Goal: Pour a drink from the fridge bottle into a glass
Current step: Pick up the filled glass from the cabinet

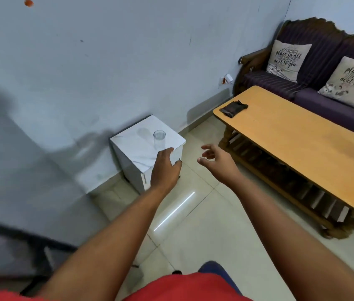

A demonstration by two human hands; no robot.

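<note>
Head view. Glass (159, 139) stands upright on top of white marble-pattern cabinet (141, 148), against wall, just beyond left hand (165, 168); not touched. Glass clear, cylindrical, looks empty. Bottle not visible.

Left hand stretched forward, palm down, fingers loosely together, holding nothing, overlapping cabinet's near edge in frame. Right hand (216, 160) forward beside it, over floor tiles, fingers spread and slightly curled, holding nothing, further from glass. Both forearms bare, extended.

Right side: wooden table (302, 144) with dark cloth (233, 108); purple sofa (324, 101), two printed cushions.
</note>
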